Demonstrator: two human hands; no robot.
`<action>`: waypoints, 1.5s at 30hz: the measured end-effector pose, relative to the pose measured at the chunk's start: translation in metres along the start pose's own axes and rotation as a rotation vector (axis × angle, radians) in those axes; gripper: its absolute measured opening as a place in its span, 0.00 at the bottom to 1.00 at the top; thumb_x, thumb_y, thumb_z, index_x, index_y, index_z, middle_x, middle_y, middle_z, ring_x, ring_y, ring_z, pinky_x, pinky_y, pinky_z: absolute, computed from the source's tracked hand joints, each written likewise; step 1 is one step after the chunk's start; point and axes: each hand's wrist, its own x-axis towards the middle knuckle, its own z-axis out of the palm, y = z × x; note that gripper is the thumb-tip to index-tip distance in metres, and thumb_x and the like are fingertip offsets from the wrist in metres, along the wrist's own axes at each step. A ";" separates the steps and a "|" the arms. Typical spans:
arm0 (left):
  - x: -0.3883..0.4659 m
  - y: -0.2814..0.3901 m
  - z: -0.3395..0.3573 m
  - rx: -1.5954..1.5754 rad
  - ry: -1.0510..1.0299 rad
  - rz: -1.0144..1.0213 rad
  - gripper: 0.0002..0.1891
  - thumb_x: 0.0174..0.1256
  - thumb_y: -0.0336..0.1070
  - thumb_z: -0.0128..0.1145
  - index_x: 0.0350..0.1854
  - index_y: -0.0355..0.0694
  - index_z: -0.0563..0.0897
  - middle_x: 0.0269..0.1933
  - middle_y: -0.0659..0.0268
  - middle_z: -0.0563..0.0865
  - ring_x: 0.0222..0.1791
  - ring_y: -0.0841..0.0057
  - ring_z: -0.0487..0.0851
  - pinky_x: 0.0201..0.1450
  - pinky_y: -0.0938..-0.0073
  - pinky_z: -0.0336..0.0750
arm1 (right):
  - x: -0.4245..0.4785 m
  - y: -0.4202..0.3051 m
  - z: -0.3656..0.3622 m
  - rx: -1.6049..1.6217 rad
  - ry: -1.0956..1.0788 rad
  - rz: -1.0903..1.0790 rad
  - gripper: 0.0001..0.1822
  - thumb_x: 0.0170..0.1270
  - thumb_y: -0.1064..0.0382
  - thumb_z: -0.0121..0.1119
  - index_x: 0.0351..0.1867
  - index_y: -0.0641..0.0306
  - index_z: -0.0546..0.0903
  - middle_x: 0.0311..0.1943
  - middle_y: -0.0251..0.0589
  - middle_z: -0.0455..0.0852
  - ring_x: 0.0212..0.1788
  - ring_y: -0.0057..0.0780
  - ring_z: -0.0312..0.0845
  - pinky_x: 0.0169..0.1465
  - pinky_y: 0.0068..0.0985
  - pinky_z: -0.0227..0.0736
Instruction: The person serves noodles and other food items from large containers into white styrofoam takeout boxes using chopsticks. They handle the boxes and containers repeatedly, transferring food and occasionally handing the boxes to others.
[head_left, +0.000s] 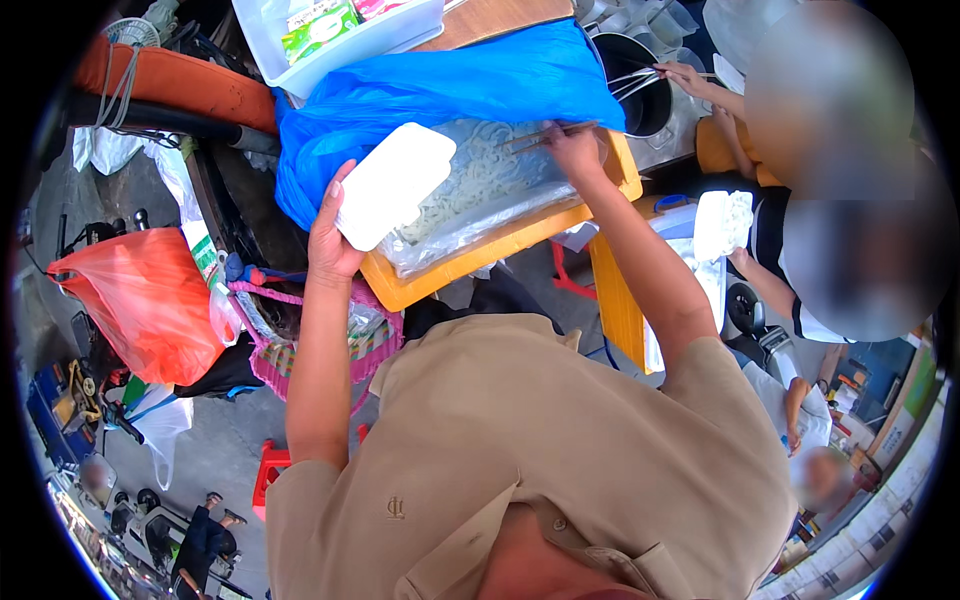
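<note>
My left hand (328, 232) grips a white foam food container (397, 184) by its near side, tilted over the left part of an orange-yellow box (465, 270). Flat white rice noodles (487, 169) lie in this box on a clear plastic liner (480, 221). With my right hand (576, 154) I hold wooden chopsticks (529, 139), their tips over the noodles at the far right. A blue plastic sheet (450, 79) covers the back of the box. Glare washes out the container, so its contents cannot be told.
Behind stands a white plastic bin (345, 52) with packets. At right, a person's hand (682, 79) holds utensils in a dark pot (637, 97); another hand (742, 262) holds a filled white container (721, 225). A red plastic bag (150, 300) and pink-edged basket (330, 352) are at left.
</note>
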 end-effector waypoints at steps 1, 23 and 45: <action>-0.003 -0.001 0.001 -0.003 0.003 -0.004 0.30 0.79 0.48 0.55 0.76 0.39 0.69 0.75 0.52 0.74 0.74 0.55 0.74 0.76 0.48 0.68 | 0.022 0.025 0.012 -0.171 0.043 -0.115 0.18 0.72 0.51 0.67 0.54 0.60 0.85 0.47 0.43 0.91 0.50 0.40 0.87 0.56 0.36 0.81; 0.013 0.012 -0.004 -0.124 -0.092 -0.143 0.48 0.69 0.77 0.50 0.75 0.37 0.70 0.75 0.52 0.75 0.74 0.51 0.73 0.76 0.45 0.66 | -0.130 -0.103 -0.064 1.032 0.061 0.439 0.12 0.79 0.61 0.57 0.45 0.72 0.80 0.42 0.46 0.86 0.46 0.39 0.89 0.51 0.29 0.92; 0.046 0.003 0.084 -0.086 -0.275 -0.363 0.39 0.72 0.62 0.58 0.75 0.38 0.70 0.72 0.50 0.78 0.71 0.50 0.77 0.68 0.38 0.74 | -0.204 -0.238 -0.057 0.216 -0.059 -0.580 0.11 0.75 0.59 0.65 0.47 0.65 0.87 0.45 0.41 0.90 0.46 0.27 0.86 0.52 0.26 0.81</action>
